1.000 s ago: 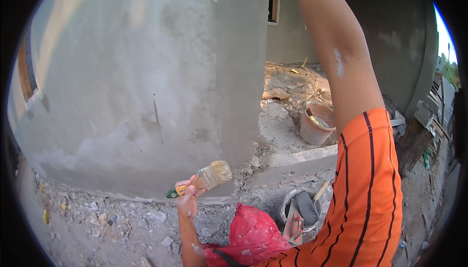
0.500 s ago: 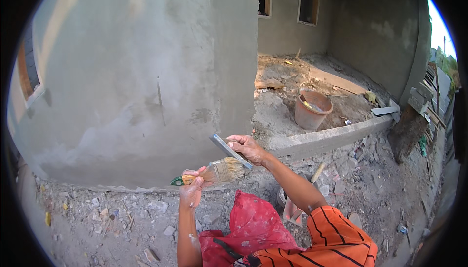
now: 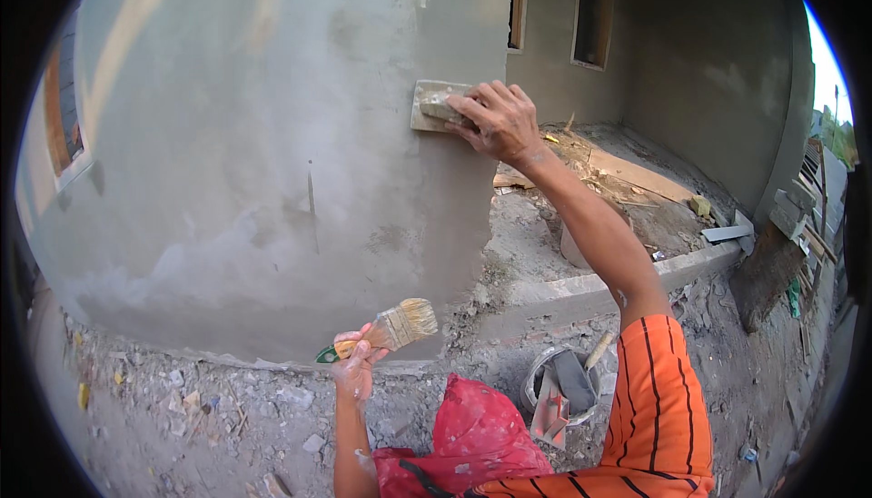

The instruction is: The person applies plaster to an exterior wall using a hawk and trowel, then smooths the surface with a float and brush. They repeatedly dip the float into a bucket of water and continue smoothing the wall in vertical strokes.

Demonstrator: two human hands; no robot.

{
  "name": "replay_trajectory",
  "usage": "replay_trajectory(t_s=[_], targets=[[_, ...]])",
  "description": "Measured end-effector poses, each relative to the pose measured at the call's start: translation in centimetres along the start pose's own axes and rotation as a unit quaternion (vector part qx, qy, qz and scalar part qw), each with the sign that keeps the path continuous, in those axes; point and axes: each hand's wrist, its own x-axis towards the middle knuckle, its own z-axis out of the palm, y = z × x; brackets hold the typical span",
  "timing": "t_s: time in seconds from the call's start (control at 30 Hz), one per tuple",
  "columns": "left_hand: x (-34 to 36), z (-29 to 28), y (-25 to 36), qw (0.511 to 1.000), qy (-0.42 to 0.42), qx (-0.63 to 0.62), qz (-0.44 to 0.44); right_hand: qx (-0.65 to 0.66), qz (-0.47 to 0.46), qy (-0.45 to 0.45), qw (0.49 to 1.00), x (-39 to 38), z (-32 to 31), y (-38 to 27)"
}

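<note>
My right hand point(image 3: 502, 123) is closed on the handle of a plastering float point(image 3: 427, 105), whose flat face lies against the grey plastered wall point(image 3: 236, 134) near its right-hand corner. Lower down, my left hand point(image 3: 360, 353) grips a wide paintbrush point(image 3: 400, 325) by its wooden handle with a green end. The brush's pale bristles point up and right, and it is held apart from the wall. Where the float works, the plaster looks darker and damp; further left it is paler, with whitish patches and a thin dark vertical mark.
A bucket point(image 3: 554, 380) holding trowels and other tools stands by my right side. Behind my right forearm, a second bucket point(image 3: 572, 248) is mostly hidden, past a low concrete ledge point(image 3: 545, 307). Rubble point(image 3: 218, 416) covers the ground; planks and scrap lie at the far right.
My right hand has lifted the float from beside the brush bristles up onto the wall. The left hand keeps the brush at nearly the same place. The tool bucket has come into fuller view.
</note>
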Motion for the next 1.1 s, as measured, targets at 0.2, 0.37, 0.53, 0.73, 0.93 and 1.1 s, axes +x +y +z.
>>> replay_trajectory(t_s=[0.2,0.37,0.53,0.73,0.93,1.1], targets=[[0.2,1.4,-1.4,1.000,0.010,-0.014,0.004,-0.131,0.196,0.045,0.971,24.8,-7.1,7.5],[0.0,1.1,-1.1,1.000,0.010,-0.011,0.005,-0.048,0.249,0.003,0.967,20.9,-4.9,5.3],[-1.3,-0.9,-0.5,0.999,0.041,-0.014,-0.005,0.020,0.096,-0.003,0.995,-1.7,3.9,-5.0],[-2.1,1.1,0.8,0.998,-0.039,-0.037,-0.036,0.385,0.462,-0.216,0.770,-16.9,1.5,-17.0],[-0.6,-1.0,2.3,0.999,0.000,-0.046,0.016,0.717,0.551,-0.300,0.304,-15.2,-2.8,-19.7],[0.5,-2.7,5.2,0.992,0.077,-0.044,0.087,0.369,0.363,-0.134,0.845,-6.6,-5.1,-11.7]])
